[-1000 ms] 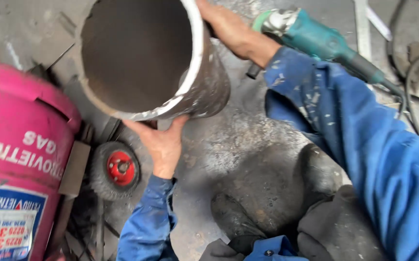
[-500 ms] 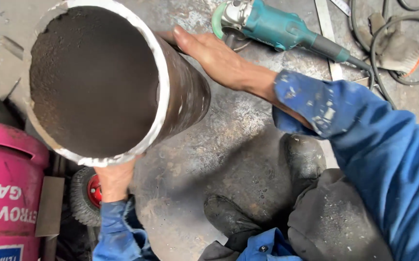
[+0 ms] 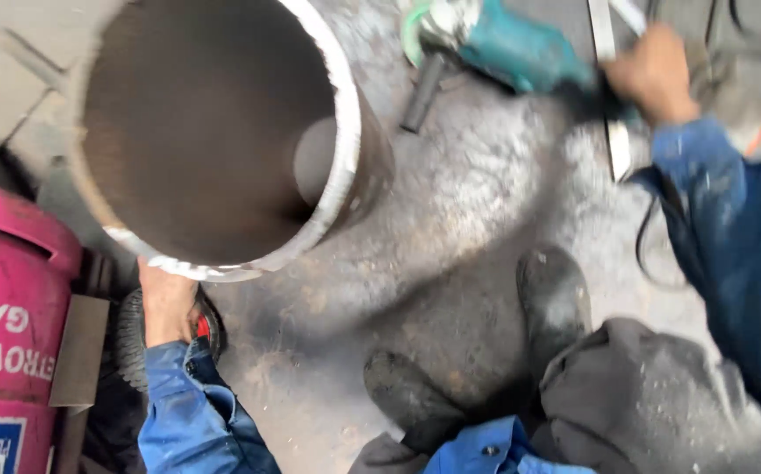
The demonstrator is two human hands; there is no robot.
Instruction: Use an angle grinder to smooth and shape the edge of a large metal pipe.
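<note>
Left hand at lower left, fingers gripping the big pipe's rim. Right hand at upper right, closed around the teal grinder. Best to hold pipe steady, lift grinder slowly.

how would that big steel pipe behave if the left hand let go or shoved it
The steel pipe looks thick-walled and wide, so probably heavy and fully rigid. It stands on end on the concrete floor, steadied at the rim by the left hand; a shove might tip it. Once on its side, its round shape would likely roll.

Pipe left, gas cyl. below-left, grinder right of pipe, boots prob. below.
</note>
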